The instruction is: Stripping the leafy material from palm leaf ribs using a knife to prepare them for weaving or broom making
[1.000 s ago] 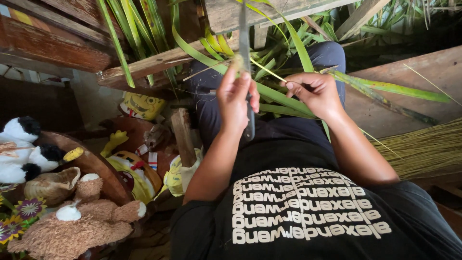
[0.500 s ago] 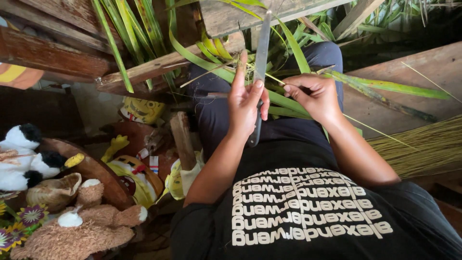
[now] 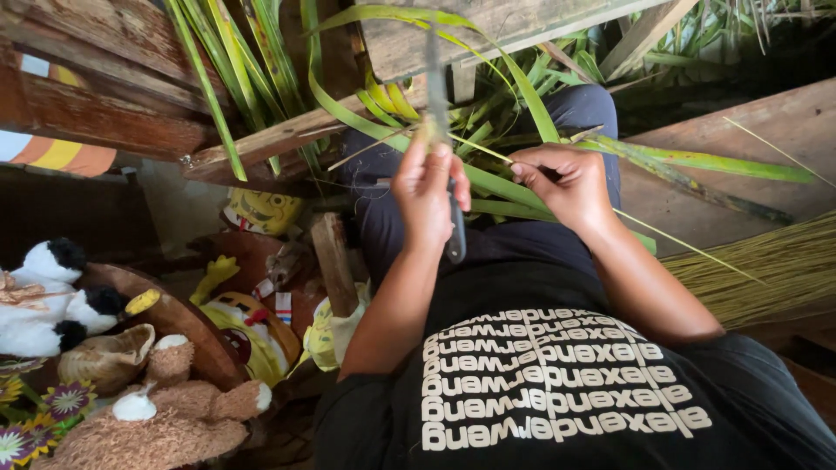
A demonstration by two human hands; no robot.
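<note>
Midway, by the look: left hand (image 3: 424,196) closed round knife (image 3: 442,130), right hand (image 3: 564,181) pinching green leaf (image 3: 514,187). Stripped midribs (image 3: 766,265) piled on floor's right edge; many leaves uncut.

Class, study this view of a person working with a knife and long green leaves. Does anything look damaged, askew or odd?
One thing stands out: the long leaf stretching to the right past the right hand is browned and blotched along its length, unlike the fresh green leaves around it. The left hand holds the knife blade upward, with nothing spilled.
</note>
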